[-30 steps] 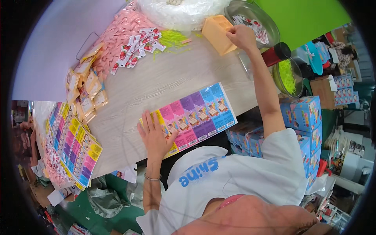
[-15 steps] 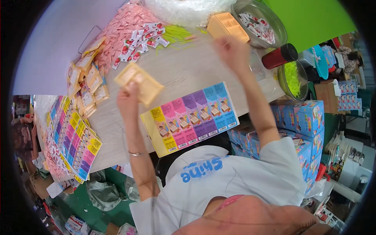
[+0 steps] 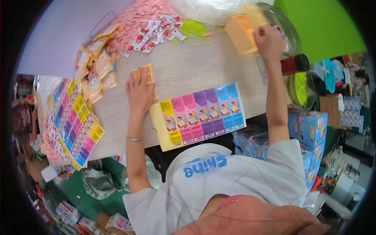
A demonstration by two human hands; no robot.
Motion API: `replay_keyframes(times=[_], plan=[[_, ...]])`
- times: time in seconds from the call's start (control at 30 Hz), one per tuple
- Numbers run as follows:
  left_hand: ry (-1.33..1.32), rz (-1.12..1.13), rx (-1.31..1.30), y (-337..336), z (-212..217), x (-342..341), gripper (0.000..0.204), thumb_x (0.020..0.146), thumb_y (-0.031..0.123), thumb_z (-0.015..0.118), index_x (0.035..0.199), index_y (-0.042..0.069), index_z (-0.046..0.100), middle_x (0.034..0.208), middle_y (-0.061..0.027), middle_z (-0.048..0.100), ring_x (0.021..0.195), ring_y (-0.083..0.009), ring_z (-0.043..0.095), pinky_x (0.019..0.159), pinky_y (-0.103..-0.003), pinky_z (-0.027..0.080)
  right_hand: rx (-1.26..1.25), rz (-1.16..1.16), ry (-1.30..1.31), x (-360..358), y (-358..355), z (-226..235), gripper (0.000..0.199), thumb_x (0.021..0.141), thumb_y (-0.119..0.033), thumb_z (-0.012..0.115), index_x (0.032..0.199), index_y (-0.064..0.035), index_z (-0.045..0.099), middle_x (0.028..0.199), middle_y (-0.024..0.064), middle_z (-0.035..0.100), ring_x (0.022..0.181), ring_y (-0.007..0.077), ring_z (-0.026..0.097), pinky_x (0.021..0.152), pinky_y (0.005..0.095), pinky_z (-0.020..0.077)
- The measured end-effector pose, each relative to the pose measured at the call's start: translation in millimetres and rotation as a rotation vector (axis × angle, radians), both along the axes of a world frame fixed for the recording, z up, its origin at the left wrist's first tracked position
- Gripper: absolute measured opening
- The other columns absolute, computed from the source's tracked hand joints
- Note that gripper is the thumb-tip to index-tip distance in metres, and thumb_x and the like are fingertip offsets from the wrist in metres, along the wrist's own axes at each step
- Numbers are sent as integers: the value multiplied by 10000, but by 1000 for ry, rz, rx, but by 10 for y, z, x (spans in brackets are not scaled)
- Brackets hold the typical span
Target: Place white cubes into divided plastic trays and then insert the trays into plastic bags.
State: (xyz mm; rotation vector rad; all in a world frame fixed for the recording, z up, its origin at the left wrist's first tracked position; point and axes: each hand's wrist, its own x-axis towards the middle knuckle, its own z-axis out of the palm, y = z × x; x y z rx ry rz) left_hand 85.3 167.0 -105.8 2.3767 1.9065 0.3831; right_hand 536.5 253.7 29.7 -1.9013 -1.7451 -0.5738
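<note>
Lowered since half a second earlier, the compartment tray (image 3: 150,77) that the left hand (image 3: 140,94) had held in the air now lay on the surface (image 3: 188,72), while the right hand (image 3: 269,42) had shifted away to the upper right, beside the stack of orange trays (image 3: 239,36). The left fingers were stretched out across the tray, relaxed rather than gripping, probably to steady it. The right fingers were curled, seemingly pinching a blurred pale-orange piece (image 3: 254,16) above the stack; its exact form could not be told. The stack stood within the right arm's reach, presumably so that pieces could be taken singly. A printed label sheet (image 3: 201,115) lay nearest the body, just right of the left wrist, perhaps to keep it handy. Filled packs (image 3: 96,72) were piled farther left, near strawberry-printed sachets (image 3: 156,33) and a pink sachet heap (image 3: 127,29), apparently sorted by kind.
</note>
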Motion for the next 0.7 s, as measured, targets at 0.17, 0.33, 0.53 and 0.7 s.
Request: replay_keyframes(times=[0.17, 0.33, 0.53, 0.7], plan=[[-6, 211, 106, -62, -102, 250, 638, 992, 376, 519, 1566, 131, 387, 1644, -77, 335, 1517, -384, 243, 1197, -630, 175, -137, 420, 435, -1428, -778, -49, 166, 840, -244, 712, 786, -91, 746, 721, 129, 700, 652, 318, 692, 599, 422, 548], [-105, 132, 94, -30, -75, 272, 613, 993, 374, 514, 1546, 125, 418, 1630, -95, 350, 1519, -387, 224, 1195, -647, 147, -552, 466, 305, -2514, -733, -805, 198, 829, -271, 698, 807, -88, 768, 726, 138, 709, 663, 324, 704, 600, 442, 550], [-77, 30, 116, -25, 212, 339, 668, 976, 479, 554, 1543, 150, 427, 1637, -88, 337, 1515, -383, 237, 1202, -640, 139, -457, 514, 472, -2163, -668, -555, 231, 890, -291, 734, 981, -81, 764, 743, 125, 724, 660, 267, 716, 604, 379, 549], [-58, -132, 60, 22, 226, 465, 750, 907, 566, 628, 1534, 196, 447, 1629, -73, 357, 1503, -356, 274, 1210, -626, 144, 50, 62, 361, -470, -157, 35, 239, 945, -306, 688, 1079, -125, 769, 837, 103, 744, 656, 215, 687, 630, 343, 533]])
